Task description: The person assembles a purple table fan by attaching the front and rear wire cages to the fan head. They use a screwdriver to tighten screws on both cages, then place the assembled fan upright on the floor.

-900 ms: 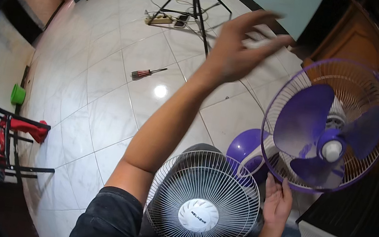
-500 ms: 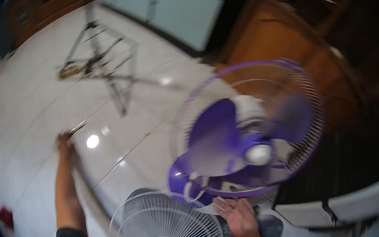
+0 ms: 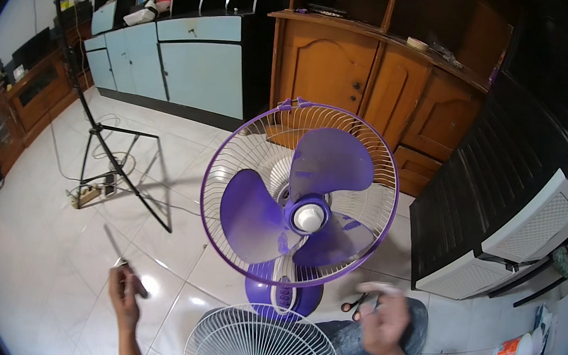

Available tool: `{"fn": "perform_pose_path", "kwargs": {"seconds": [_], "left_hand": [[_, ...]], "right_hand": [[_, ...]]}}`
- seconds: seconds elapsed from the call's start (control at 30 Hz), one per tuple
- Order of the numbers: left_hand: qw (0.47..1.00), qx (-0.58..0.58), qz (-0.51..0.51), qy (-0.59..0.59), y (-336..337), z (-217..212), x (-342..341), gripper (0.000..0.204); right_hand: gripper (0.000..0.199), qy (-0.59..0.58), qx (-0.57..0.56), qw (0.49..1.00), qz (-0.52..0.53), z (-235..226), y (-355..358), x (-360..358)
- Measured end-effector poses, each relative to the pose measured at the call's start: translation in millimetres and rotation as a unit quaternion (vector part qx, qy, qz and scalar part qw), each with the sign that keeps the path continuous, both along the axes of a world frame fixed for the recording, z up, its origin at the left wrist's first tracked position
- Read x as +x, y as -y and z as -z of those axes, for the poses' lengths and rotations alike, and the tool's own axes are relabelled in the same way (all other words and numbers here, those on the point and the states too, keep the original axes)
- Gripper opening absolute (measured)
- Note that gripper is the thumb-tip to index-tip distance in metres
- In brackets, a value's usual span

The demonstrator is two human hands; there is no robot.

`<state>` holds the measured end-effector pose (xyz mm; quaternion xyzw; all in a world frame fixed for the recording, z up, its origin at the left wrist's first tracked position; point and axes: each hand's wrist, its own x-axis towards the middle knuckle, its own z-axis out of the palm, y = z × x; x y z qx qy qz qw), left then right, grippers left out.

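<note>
I have the left hand [image 3: 124, 294] down at the tiled floor [image 3: 40, 254], its grip closing around the handle of a screwdriver [image 3: 120, 257] whose shaft points up and away from me; the fingers curl over the handle end, though motion blur keeps me from saying how firmly they have it. The right hand [image 3: 384, 317] hovers above my knee, blurred, fingers loosely spread and holding nothing that I can make out; a dark pair of pliers or a similar tool [image 3: 357, 303] lies on the floor just beside it. The purple fan [image 3: 300, 194] stands upright straight ahead on its round purple base [image 3: 282, 296], rear guard and three blades exposed, the front open. The white fan guard [image 3: 263, 349] rests across my lap, just in front of that base. To do this pick-up well, I judge that I should settle the left grip fully on the handle before lifting, keep the tip pointed away from the guard wires, and bring it in low beside the base rather than across the blades. The tripod [image 3: 107, 149] and the power strip [image 3: 90, 195] sit well apart on the left.
</note>
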<state>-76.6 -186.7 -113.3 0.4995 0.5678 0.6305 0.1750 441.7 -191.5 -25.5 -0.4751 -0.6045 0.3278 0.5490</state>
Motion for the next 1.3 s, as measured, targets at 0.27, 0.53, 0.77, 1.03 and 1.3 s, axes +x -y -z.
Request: {"fn": "perform_pose_path", "kwargs": {"seconds": [0.27,0.53,0.77,1.03,1.3], "left_hand": [[0.934,0.055,0.278,-0.218,2,-228,244,0.016],[0.877,0.061,0.085,-0.47,-217,-309,229,0.037],[0.917,0.056,0.177,-0.354,-215,-332,244,0.017],[0.847,0.057,0.308,-0.43,-31,-338,305,0.028],[0.854,0.11,0.329,-0.388,26,-301,294,0.037]], "right_hand": [[0.081,-0.207,-0.057,0.927,-0.307,-46,31,-92],[0.042,-0.252,-0.128,0.94,-0.192,-68,50,25],[0.039,-0.209,-0.088,0.967,-0.114,-46,57,88],[0.057,-0.058,-0.002,0.992,-0.113,-79,65,149],[0.057,0.029,-0.038,0.946,-0.321,-156,77,158]]}}
